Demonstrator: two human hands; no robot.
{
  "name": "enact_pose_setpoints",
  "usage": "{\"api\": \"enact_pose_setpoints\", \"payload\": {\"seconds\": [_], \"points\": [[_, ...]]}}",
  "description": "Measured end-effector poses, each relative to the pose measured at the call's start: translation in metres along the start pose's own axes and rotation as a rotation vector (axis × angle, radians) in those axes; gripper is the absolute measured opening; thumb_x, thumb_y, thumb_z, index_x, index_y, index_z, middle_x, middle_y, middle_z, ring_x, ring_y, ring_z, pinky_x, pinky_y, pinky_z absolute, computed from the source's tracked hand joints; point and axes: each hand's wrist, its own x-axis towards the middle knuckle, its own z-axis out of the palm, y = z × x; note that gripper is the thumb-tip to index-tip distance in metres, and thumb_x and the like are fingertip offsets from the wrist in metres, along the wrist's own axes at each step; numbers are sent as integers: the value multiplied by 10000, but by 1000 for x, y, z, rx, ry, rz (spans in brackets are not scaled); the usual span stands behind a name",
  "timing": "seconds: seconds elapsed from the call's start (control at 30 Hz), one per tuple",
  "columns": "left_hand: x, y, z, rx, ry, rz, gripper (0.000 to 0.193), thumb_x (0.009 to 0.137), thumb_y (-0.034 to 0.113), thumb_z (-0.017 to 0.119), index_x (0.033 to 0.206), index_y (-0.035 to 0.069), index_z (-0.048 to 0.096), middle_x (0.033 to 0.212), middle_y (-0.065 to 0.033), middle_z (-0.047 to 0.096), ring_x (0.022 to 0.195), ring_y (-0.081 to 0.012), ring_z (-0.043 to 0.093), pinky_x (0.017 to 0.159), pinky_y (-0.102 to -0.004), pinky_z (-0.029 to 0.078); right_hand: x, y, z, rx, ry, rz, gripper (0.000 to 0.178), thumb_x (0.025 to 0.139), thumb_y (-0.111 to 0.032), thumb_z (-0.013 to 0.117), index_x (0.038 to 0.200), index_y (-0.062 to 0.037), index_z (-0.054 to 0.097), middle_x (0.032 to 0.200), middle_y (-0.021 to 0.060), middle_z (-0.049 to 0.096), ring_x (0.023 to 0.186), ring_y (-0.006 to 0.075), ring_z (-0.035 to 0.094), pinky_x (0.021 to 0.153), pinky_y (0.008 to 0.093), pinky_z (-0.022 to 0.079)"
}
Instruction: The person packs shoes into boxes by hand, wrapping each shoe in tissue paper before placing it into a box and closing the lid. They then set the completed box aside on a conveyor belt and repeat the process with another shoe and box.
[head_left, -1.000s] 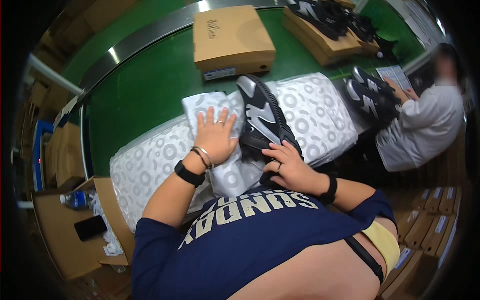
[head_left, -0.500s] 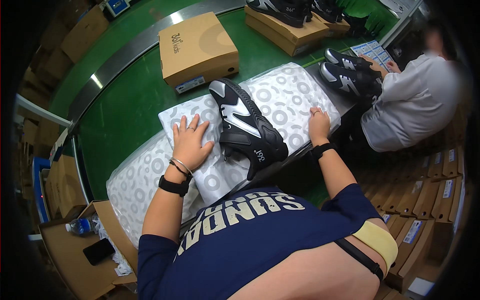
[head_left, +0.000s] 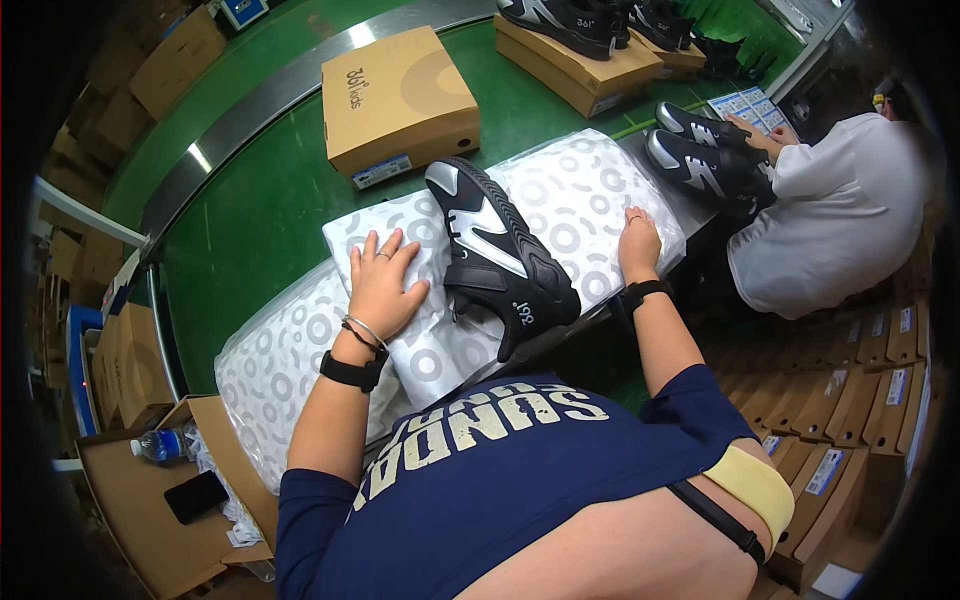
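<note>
A black and silver sports shoe [head_left: 500, 255] lies on its side, toe pointing away, on sheets of white wrapping paper [head_left: 565, 195] printed with grey rings. One fold of the paper laps against the shoe's left side. My left hand [head_left: 385, 285] lies flat on that fold with its fingers spread, just beside the shoe. At the right edge of the sheet, my right hand [head_left: 638, 245] has its fingers curled together on the paper. More ringed paper [head_left: 275, 365] is stacked under and to the left of my left arm.
A closed brown shoebox [head_left: 400, 105] stands on the green work surface [head_left: 240, 220] beyond the paper. Further right, shoes sit on another shoebox [head_left: 560, 70]. A co-worker [head_left: 830, 210] handles a printed sheet beside a pair of shoes [head_left: 690, 150]. An open carton [head_left: 140, 510] holds a bottle and a phone.
The view has shifted slightly. Both my hands keep their places on the paper beside the shoe. The co-worker's head has dipped forward.
</note>
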Motion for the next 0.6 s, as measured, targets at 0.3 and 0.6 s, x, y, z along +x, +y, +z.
{"api": "enact_pose_setpoints", "payload": {"seconds": [0.3, 0.6], "points": [[1, 8, -25, 19, -84, 19, 634, 720, 328, 597, 1264, 79, 388, 1292, -192, 391, 1241, -381, 272, 1021, -507, 132, 27, -126, -147, 209, 185, -673, 112, 630, -87, 548, 728, -53, 591, 589, 95, 541, 546, 282, 537, 569, 359, 457], [40, 2, -39, -1392, -25, -468, 847, 694, 311, 672, 1325, 17, 190, 1046, -141, 515, 1002, -226, 496, 846, -336, 399, 81, -202, -199, 1390, -276, -740, 307, 679, -18, 642, 974, -36, 561, 884, 94, 595, 842, 172, 574, 889, 335, 400]]}}
